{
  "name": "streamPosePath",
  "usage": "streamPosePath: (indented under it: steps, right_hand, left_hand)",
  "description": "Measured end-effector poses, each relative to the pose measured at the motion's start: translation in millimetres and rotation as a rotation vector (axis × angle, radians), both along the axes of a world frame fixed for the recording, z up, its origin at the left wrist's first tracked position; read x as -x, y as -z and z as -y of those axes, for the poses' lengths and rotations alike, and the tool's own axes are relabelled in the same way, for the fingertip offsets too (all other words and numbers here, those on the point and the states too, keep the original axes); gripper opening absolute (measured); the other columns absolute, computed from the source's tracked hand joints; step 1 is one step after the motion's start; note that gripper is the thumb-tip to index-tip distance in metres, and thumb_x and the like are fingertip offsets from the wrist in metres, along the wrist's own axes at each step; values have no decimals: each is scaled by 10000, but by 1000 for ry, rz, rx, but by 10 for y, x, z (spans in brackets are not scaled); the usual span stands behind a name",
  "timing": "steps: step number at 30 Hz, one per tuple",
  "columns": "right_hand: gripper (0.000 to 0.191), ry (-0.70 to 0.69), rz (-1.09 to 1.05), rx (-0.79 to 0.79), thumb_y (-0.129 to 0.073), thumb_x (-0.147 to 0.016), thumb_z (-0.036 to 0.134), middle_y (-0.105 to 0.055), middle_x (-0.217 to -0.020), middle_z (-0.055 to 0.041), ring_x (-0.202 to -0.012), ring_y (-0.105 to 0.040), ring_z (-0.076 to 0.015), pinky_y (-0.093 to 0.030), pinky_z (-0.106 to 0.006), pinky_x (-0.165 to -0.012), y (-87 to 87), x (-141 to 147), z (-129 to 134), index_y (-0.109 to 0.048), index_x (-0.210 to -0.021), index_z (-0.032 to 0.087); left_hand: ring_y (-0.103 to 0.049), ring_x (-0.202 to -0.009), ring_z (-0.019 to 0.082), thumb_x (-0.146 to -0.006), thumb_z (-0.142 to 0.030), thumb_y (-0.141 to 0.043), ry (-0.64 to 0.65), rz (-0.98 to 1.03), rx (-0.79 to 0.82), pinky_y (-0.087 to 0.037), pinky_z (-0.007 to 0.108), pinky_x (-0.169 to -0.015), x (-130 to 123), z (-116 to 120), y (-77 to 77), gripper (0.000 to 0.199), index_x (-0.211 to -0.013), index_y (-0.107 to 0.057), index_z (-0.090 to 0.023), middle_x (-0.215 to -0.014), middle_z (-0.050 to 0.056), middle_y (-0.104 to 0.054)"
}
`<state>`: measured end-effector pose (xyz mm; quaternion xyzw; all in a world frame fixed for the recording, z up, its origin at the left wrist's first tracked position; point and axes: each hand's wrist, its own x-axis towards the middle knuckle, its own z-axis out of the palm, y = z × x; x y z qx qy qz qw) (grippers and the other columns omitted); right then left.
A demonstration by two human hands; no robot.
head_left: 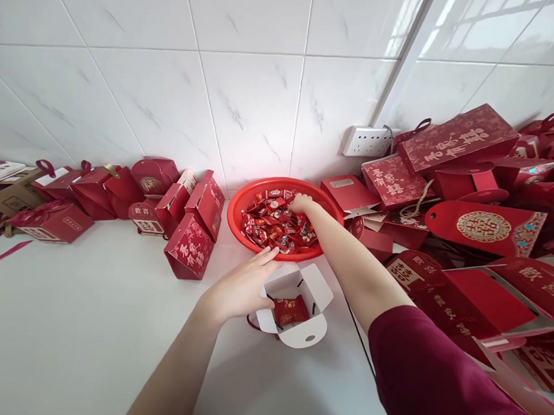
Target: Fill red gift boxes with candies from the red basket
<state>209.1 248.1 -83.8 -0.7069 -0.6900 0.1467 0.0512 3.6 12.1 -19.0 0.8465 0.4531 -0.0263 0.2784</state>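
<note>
A red plastic basket (238, 221) by the wall holds many small red-wrapped candies (273, 223). My right hand (302, 204) reaches into its far side, fingers bent down among the wrappers; whether they grip one is too small to tell. In front of the basket stands an open box (313, 335), white inside, with its flaps spread and a red packet (291, 310) lying in it. My left hand (244, 287) rests at the box's left edge, thumb over the rim and fingers spread toward the basket's near rim.
Red gift boxes (190, 246) stand in a row along the wall at the left. A large pile of red boxes and bags (484, 229) covers the right side. A white power strip (368, 142) leans on the tiled wall, and a ribbon (2, 256) lies far left.
</note>
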Motion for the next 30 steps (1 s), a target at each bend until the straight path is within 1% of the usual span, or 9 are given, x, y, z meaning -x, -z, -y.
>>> streamPosePath:
  steps: [6,10,14,16,18,21,23,25,30]
  right_hand:
    - [380,20,-49,96,-630,-949,375,-598,-1275,-108,-1088,-623,-242,-537,-449,-913,15,-99,34,-583,-1256,155]
    - [264,-86,-126,136,-702,-890,354,-691,-985,-54,-847,-661,-177,-548,-353,-784,-112,-134,164,-666,-1028,132]
    - [224,-146,-254,73,-819,-716,286,-614,-645,2,-602,-555,-137,-442,-261,-594,-259,-100,404,-657,-720,132]
    - [269,-179,-359,12,-756,-771,340,-529,-557,34,-547,-488,-115,-383,-250,-546,-329,-86,606,-617,-643,149]
    - [346,-206,-461,-57,-643,-861,431,-482,-545,48,-531,-452,-102,-357,-242,-527,-395,-87,869,-598,-650,161]
    - [414,-222,-709,-179,-516,-923,544,-519,-608,47,-536,-469,-93,-378,-228,-513,-493,-105,1340,-604,-761,174]
    - [373,-249,-1123,-192,-614,-877,544,-590,-670,28,-548,-531,-92,-443,-217,-525,-559,-113,1659,-625,-826,175]
    - [326,-269,-1407,-139,-717,-828,495,-659,-756,0,-614,-623,-103,-532,-218,-600,-621,-110,1944,-638,-873,182]
    - [244,-319,-1560,-23,-745,-846,404,-707,-801,-10,-663,-707,-128,-603,-230,-613,-725,-95,2361,-624,-902,200]
  left_hand:
    - [-155,-1526,274,-752,-218,-716,-17,28,-8,-299,445,-1217,-7,-6,4,829,-1512,-386,-255,-1641,49,-176]
    - [-169,-1521,291,-739,-219,-729,-27,34,-7,-332,461,-1196,-20,2,6,806,-1482,-427,-291,-1636,35,-199]
    - [-181,-1517,317,-757,-300,-727,-32,60,-18,-354,480,-1172,-13,0,38,731,-1443,-476,-288,-1638,48,-202]
    - [-226,-1504,342,-768,-364,-720,-53,100,-38,-364,489,-1157,-28,4,43,675,-1406,-520,-267,-1623,72,-263]
    - [-372,-1440,339,-817,-423,-674,-122,217,-91,-401,468,-1122,-61,12,25,529,-1314,-593,-262,-1539,80,-437]
    - [-638,-1136,253,-916,-469,-557,-285,518,-179,-506,374,-962,-121,23,-30,276,-1052,-669,-257,-1204,43,-686]
    - [-671,-964,209,-904,-486,-590,-381,694,-186,-530,321,-840,-147,25,-62,262,-945,-643,-233,-1027,29,-705]
    - [-663,-922,196,-859,-481,-667,-429,843,-133,-527,296,-791,-158,26,-80,285,-965,-624,-220,-971,30,-692]
    - [-638,-775,144,-870,-424,-688,-390,1171,40,-518,262,-720,-149,59,-118,251,-956,-655,-191,-886,31,-686]
